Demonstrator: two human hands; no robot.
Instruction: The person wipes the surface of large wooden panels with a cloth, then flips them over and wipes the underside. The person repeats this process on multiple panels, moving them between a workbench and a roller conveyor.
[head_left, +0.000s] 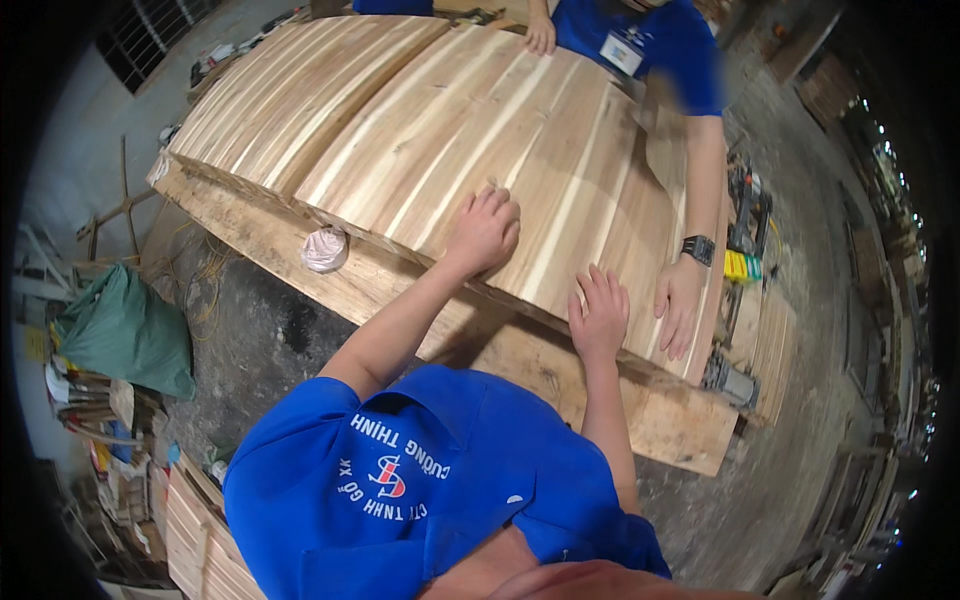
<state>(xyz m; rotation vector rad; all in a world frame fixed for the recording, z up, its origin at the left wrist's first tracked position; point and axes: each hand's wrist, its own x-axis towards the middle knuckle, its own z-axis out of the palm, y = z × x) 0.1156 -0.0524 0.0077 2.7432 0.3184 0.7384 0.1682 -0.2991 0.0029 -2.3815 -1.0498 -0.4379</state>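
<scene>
Far left of both hands, a green sack slumps on the floor, and a crumpled white rag lies on the rough plank bench just left of the left hand. The left hand rests on the large striped wood panel, its fingers curled loosely, gripping nothing. To its right and nearer the person, the right hand lies flat and open on the same panel's near edge, grasping nothing. Just right of it, a co-worker's hand, a black watch on its wrist, presses flat on the panel. Beyond that hand sits a yellow power tool.
</scene>
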